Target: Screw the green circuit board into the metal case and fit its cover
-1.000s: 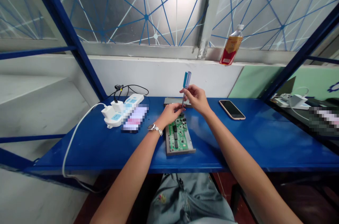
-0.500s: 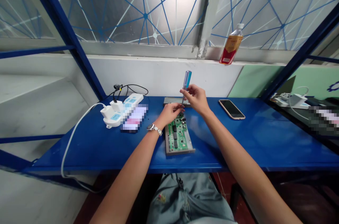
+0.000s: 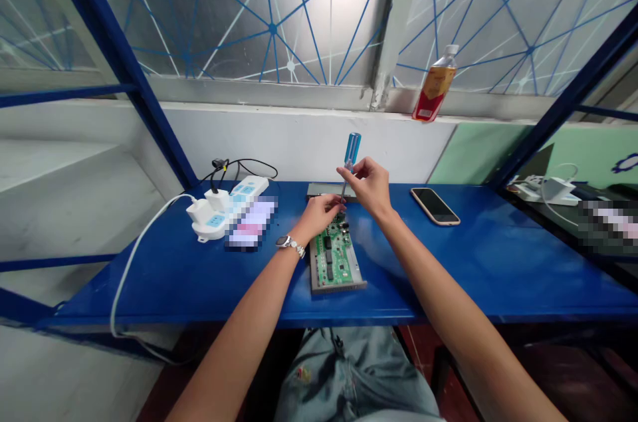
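Observation:
A screwdriver (image 3: 353, 148) with a see-through blue handle stands nearly upright over a green circuit board (image 3: 341, 259) in a flat grey metal case. My right hand (image 3: 371, 186) is closed on it with thumb and fingers, just below the top of the handle. Down by the tip, my left hand (image 3: 321, 214) pinches around the thin shaft at the far end of the board. Those fingers hide the tip and whatever it touches. Behind my hands lies a grey metal panel (image 3: 319, 190), partly covered.
A white power strip (image 3: 244, 193) with plugs and a blurred-screen phone (image 3: 252, 222) lie on the left of the blue table (image 3: 199, 282). Another phone (image 3: 435, 206) rests to the right. On the window ledge stands a drink bottle (image 3: 435, 84).
The screwdriver's handle has turned a little, showing more blue, and my right fingers have shifted on it. My left hand and the board stay in place.

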`<state>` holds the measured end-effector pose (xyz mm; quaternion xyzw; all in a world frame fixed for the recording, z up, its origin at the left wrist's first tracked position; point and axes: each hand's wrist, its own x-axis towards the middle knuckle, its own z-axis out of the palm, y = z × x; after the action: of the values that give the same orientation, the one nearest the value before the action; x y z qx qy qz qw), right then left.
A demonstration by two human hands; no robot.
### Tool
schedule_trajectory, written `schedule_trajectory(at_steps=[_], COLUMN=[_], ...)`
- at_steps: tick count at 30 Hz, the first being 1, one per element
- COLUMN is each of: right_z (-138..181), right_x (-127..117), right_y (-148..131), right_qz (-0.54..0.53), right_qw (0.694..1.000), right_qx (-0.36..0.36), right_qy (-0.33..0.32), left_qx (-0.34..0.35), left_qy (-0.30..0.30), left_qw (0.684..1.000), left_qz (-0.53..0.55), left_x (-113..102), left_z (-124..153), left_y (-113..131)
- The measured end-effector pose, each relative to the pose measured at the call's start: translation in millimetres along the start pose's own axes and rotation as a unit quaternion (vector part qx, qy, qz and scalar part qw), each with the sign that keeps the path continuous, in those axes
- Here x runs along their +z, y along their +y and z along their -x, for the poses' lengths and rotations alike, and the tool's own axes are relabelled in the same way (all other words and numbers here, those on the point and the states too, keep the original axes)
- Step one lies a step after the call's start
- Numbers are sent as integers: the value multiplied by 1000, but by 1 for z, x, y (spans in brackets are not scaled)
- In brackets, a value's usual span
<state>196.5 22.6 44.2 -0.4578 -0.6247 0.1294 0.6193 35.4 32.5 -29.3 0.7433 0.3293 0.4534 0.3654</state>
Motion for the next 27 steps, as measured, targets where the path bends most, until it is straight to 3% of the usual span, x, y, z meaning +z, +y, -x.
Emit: schedule_trajectory(at_steps=[3, 8, 14, 18, 20, 23, 27], right_z=[0, -1, -1, 0, 1, 4, 9], right_x=[-2, -5, -2, -4, -5, -5, -5], right_y=[3, 4, 2, 2, 4, 8, 11], right_qz=[2, -40, -45, -56, -61, -65, -109], right_qw=[1000, 992, 997, 990, 989, 991, 979], right_qx=[-20, -16, -7, -15, -12, 23, 108], right_qy=[-19, -122, -60, -129, -130, -113, -138], left_qx=[6, 0, -15, -5, -2, -1, -6], left_qy=[5, -3, -4, -1, -1, -5, -11], left_qw=[1000, 1000, 1000, 1000, 1000, 1000, 1000], left_qz=[-7, -9, 6, -1, -6, -2, 11], left_x=[0, 1, 1, 1, 1, 1, 0], left_z=[0, 0, 0, 0, 0, 1, 0], left_y=[-2, -3, 0, 0, 1, 2, 2])
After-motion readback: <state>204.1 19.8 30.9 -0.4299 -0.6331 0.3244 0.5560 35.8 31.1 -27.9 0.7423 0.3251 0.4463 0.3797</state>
